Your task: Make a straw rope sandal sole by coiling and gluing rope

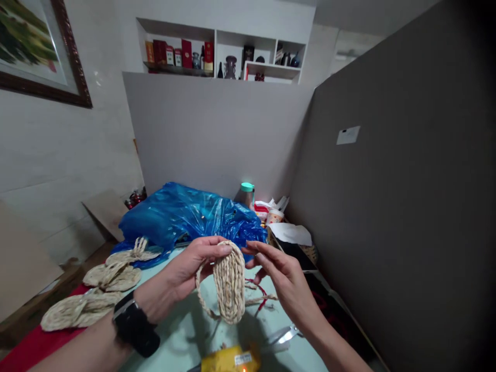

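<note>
My left hand (189, 268) grips the top edge of a small woven straw sandal sole (229, 281), holding it upright above the pale green table (186, 336). A loose braided cord (203, 302) loops down from the sole's left side. My right hand (279, 279) is just to the sole's right, fingers curled and pinching at its upper rim, near thin red strings (258, 289). A black watch (135, 325) is on my left wrist.
Several finished straw sandals (101, 287) lie at the left by a blue plastic bag (189, 214). Scissors (284, 336) and a yellow object (228, 359) lie at the table's near edge. A green-lidded bottle (247, 194) and cup (274, 215) stand behind. Grey partitions (387, 206) enclose the table.
</note>
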